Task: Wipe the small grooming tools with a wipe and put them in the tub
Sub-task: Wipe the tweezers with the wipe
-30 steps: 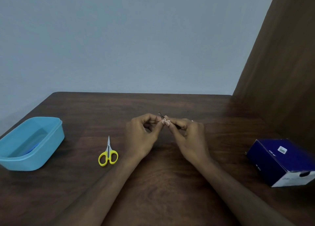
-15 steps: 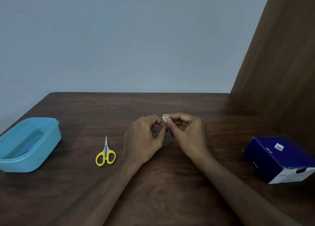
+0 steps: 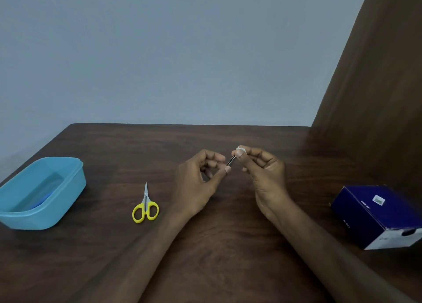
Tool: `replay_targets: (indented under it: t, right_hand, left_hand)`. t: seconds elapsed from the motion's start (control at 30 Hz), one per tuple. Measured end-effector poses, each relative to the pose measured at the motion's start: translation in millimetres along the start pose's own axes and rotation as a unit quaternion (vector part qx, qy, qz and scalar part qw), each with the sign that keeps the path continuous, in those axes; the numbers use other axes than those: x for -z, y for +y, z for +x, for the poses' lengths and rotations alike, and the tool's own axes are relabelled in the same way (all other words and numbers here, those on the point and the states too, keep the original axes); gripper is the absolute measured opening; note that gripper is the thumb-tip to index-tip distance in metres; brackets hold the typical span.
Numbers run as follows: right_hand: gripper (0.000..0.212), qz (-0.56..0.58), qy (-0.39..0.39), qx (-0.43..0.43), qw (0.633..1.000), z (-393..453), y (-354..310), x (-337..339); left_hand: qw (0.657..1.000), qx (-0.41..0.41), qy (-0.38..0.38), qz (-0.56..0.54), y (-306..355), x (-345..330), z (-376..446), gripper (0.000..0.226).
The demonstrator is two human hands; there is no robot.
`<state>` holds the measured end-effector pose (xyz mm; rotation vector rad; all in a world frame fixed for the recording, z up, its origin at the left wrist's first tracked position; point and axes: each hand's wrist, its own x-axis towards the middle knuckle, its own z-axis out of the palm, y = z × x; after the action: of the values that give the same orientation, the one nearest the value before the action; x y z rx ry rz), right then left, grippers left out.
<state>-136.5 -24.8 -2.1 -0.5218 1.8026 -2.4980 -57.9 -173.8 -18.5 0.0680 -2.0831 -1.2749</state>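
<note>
A thin dark grooming tool (image 3: 231, 160) ran diagonally, lower end toward the left hand (image 3: 198, 184), upper end toward the right hand (image 3: 262, 172). The left pinched its lower end; the right pinched a white wipe (image 3: 241, 151) around its top. Yellow-handled scissors (image 3: 145, 205) lay on the bench (image 3: 228, 245), blades pointing away, near the blue tub (image 3: 41, 193). The navy box (image 3: 376, 216) bore unreadable print.

The dark blue box (image 3: 376, 213), well to the right of the right hand's fingers (image 3: 253, 153), carries a white sticker and pale print. Both are too small to read.
</note>
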Motion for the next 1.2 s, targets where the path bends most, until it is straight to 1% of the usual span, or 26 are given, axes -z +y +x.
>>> replay_targets:
  t: [0.1,0.17,0.27,0.37,0.5,0.6,0.67,0.8,0.9,0.97,1.07,1.2]
  right_hand:
    - [0.012,-0.008,0.0,-0.003,1.0,1,-1,2]
    - [0.013,-0.01,0.0,0.001,1.0,0,-2,4]
    - [0.013,-0.018,-0.006,0.005,1.0,2,-2,5]
    - [0.01,0.001,-0.015,0.0,1.0,7,0,7]
    - [0.01,-0.005,-0.018,-0.007,1.0,12,3,12]
    - [0.017,0.001,-0.022,-0.002,1.0,13,4,13]
    - [0.021,0.004,-0.031,-0.001,1.0,13,4,13]
    - [0.015,0.009,-0.064,-0.012,0.998,10,2,13]
    - [0.018,0.012,-0.092,-0.022,0.995,8,0,13]
    - [0.02,-0.001,-0.101,-0.016,0.995,7,0,12]
    - [0.015,-0.057,-0.082,0.022,0.995,8,4,13]
    - [0.013,-0.135,-0.069,0.08,0.985,12,10,16]
  left_hand:
    - [0.997,-0.012,-0.036,0.073,0,1,-2,0.006]
    - [0.994,-0.016,-0.042,0.096,0,1,-2,0.008]
    - [0.996,-0.012,-0.024,0.09,0,2,-1,0.007]
    - [0.998,-0.015,-0.003,0.068,1,2,0,0.006]
    - [0.998,-0.009,0.001,0.064,1,2,1,0.008]
    - [0.999,-0.008,0.004,0.053,-2,2,2,0.008]
    - [0.999,-0.006,0.0,0.052,-2,2,2,0.008]
    - [0.998,-0.016,-0.024,0.053,0,2,1,0.007]
    - [0.997,-0.02,-0.044,0.065,0,4,-1,0.005]
    - [0.996,-0.021,-0.033,0.075,-1,6,-1,0.003]
    - [0.996,-0.01,-0.005,0.085,-2,6,1,0.005]
    - [0.993,-0.006,-0.004,0.116,-2,6,3,0.004]
